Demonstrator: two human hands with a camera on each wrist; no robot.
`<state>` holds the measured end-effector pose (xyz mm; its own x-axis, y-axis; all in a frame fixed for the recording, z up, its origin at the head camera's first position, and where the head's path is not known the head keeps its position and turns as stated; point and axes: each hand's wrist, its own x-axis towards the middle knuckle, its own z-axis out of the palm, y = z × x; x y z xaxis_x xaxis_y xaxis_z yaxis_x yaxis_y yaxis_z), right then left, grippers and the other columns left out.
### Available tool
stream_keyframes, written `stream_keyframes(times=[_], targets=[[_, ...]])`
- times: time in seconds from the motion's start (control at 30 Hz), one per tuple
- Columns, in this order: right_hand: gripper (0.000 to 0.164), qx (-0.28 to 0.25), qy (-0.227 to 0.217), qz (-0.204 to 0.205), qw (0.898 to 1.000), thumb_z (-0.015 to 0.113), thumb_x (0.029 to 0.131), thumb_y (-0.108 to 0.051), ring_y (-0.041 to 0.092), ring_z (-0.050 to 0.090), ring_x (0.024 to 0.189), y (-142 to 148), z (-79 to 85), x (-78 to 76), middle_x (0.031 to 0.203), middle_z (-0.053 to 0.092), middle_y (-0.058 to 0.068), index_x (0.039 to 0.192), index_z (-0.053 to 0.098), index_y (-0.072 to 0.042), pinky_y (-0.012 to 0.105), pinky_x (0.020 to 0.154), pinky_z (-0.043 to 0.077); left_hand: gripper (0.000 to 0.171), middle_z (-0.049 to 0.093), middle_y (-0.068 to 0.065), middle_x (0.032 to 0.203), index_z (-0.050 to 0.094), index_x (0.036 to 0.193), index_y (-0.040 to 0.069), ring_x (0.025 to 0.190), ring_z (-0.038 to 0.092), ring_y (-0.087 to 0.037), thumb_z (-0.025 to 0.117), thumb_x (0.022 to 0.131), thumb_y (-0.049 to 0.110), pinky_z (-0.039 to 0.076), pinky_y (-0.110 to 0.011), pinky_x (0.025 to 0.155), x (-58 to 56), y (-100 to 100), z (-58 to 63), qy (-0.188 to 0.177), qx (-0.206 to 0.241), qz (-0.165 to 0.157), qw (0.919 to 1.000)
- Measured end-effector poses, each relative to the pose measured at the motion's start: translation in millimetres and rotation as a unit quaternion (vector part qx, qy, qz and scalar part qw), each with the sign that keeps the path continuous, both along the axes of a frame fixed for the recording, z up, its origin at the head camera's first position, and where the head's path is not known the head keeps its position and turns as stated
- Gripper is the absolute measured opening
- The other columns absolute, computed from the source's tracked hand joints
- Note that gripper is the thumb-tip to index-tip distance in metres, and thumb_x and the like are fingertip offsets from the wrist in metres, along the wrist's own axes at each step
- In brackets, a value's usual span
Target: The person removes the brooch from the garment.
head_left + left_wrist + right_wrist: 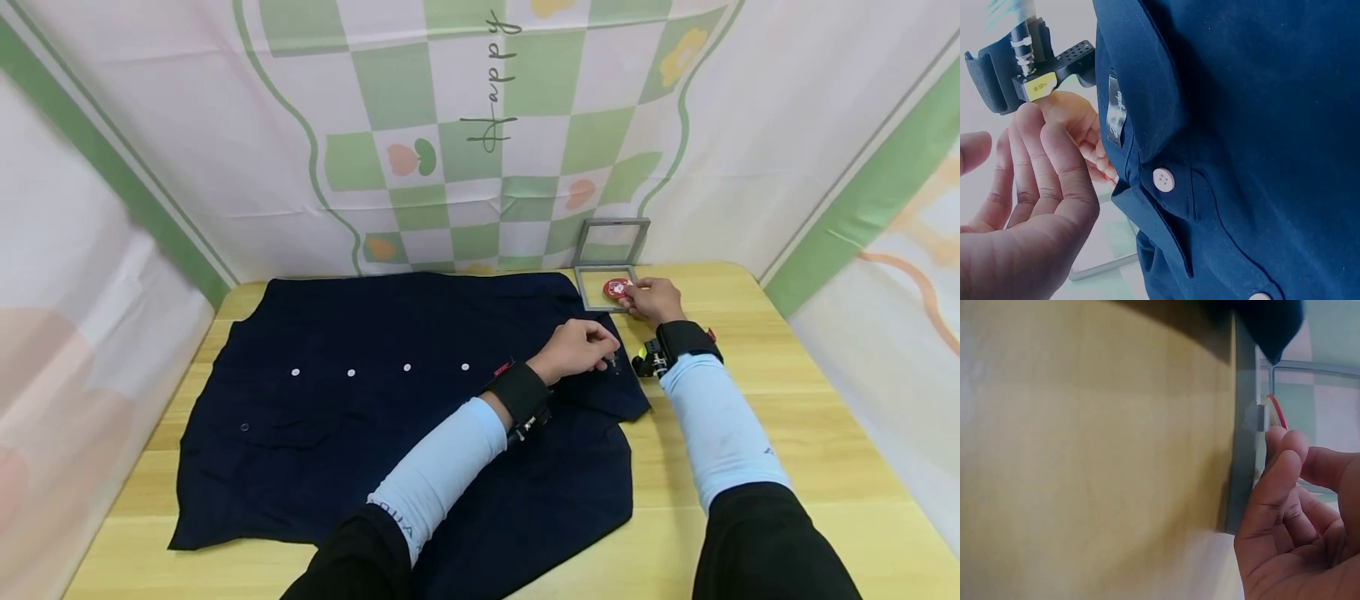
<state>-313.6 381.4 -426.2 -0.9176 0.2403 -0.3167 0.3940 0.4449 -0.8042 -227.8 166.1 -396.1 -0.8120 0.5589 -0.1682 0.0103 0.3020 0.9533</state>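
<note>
A dark navy button-up shirt lies spread on the table, its collar at the right. Above the collar hovers my left hand, fingers loosely bent. The left wrist view shows a gap between its thumb and fingers, with nothing held there. My right hand pinches a red round badge at its edge. That badge is over the base of a clear case with a grey frame, whose lid stands raised. In the right wrist view, the fingertips partly hide the badge.
A patterned cloth hangs behind the wooden table and at both sides. White buttons run along the shirt's front, and a label shows inside the collar. The case stands at the table's back edge, touching or very near the shirt.
</note>
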Motion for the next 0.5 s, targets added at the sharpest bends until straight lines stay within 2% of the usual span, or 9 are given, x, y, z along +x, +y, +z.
stream_keyframes(times=[0.1,0.3,0.5], targets=[[0.051,0.011,0.002,-0.008,1.0,0.047,0.104,-0.024,-0.005,0.059,0.056,1.4,-3.1,-0.4,0.061,0.059,-0.015,0.145,0.04,0.005,0.014,0.057,0.052,0.025,0.072,-0.012,0.1,0.07,0.113,0.003,0.067,0.061,-0.006,0.055,0.102,0.018,0.047,-0.018,0.06,1.5,-0.2,1.3,0.0,-0.005,-0.006,1.0],[0.044,0.066,0.019,-0.012,0.998,0.052,0.101,-0.024,-0.001,0.057,0.054,-3.1,-6.3,1.9,0.06,0.059,-0.011,0.132,0.053,0.007,0.016,0.054,0.049,0.023,0.071,-0.007,0.092,0.072,0.11,0.003,0.068,0.063,-0.01,0.055,0.101,0.017,0.047,-0.019,0.059,3.0,-1.1,-2.0,0.0,-0.008,0.0,1.0],[0.044,0.103,0.031,-0.006,0.994,0.051,0.1,-0.027,-0.001,0.057,0.053,3.4,-7.0,1.2,0.057,0.058,-0.013,0.129,0.056,0.007,0.017,0.053,0.045,0.024,0.069,-0.006,0.089,0.071,0.111,0.002,0.07,0.065,-0.012,0.055,0.102,0.017,0.047,-0.018,0.06,3.5,0.6,-2.9,0.007,-0.002,-0.01,0.9999]])
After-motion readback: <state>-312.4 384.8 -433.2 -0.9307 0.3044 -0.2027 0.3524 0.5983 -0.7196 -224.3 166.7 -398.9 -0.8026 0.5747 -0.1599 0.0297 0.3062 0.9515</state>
